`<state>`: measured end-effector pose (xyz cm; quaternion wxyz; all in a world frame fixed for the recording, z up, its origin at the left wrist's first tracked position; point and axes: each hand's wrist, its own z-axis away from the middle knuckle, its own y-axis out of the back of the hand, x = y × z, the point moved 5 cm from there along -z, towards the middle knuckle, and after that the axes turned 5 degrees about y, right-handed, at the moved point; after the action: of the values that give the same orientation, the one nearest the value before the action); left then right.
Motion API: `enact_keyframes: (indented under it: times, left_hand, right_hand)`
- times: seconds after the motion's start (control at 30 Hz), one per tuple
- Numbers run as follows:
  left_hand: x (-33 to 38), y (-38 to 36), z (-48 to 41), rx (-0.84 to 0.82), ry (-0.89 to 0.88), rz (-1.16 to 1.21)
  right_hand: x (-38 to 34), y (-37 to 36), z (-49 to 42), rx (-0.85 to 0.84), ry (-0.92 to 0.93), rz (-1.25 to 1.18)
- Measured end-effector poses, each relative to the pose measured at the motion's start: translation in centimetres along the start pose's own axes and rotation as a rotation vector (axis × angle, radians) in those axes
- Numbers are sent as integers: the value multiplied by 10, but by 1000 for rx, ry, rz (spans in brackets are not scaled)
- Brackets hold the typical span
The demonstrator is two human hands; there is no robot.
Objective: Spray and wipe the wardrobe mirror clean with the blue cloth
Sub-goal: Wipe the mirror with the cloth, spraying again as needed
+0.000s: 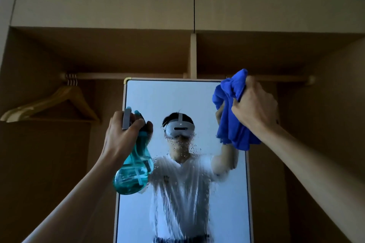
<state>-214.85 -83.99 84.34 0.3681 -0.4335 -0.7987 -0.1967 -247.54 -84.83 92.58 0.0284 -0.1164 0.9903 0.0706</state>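
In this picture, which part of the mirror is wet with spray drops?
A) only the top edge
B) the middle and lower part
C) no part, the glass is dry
B: drops cover the mirror from mid-height downward, while the glass near its top edge is clear; the left hand holds the spray bottle, the right hand the blue cloth.

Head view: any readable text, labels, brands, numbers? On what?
None readable in this view.
On the spray bottle: no label or print shows.
On the blue cloth: no tag shows.
On the mirror and its frame: nothing; the headset reflected in it bears no legible mark.
On the hangers: too dim to tell.
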Motion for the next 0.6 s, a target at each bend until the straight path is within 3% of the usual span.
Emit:
enact_keyframes:
  times: [0.27,0.6]
  left_hand:
    - [-9,9,-6,-34,24,58]
    - [-7,24,1,-94,77,136]
  right_hand:
    - [-18,-5,0,-8,-18,-10]
    - [-141,-29,-2,-47,146,-72]
